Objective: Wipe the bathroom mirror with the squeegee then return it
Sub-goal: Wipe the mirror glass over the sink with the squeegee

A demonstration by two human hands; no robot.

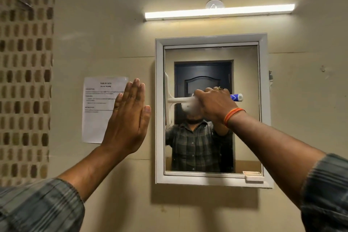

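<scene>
The mirror (244,84) is a tall rectangle of glass set in a pale grey-white frame (159,111) with mitred corners, mounted on a smooth beige wall (105,43). At the frame's lower right corner sits a small shallow tray (253,175), pale and rectangular; whether anything lies in it cannot be told.

The squeegee (178,100) is against the glass near the mirror's left edge, at about mid-height. Its white blade stands upright along that edge, and its white plastic handle runs level to the right, ending in a blue-and-white tip beyond the knuckles. The right hand (212,105) grips this handle, fingers curled over it. A ring shows on one finger and an orange thread band (232,116) circles the wrist.

The left hand (128,118) is raised flat beside the frame's left edge, fingers straight and together, holding nothing; whether the palm touches the wall cannot be told. Both forearms come out of rolled plaid sleeves.

The glass reflects a person in a plaid shirt and a dark panelled door.

Left of the mirror, a printed paper sheet (98,118) is stuck to the wall, partly behind the left hand. Above the mirror's top edge glows a long, straight tube light (218,12). The wall's far left carries a band of small brown mosaic tiles (24,81).
</scene>
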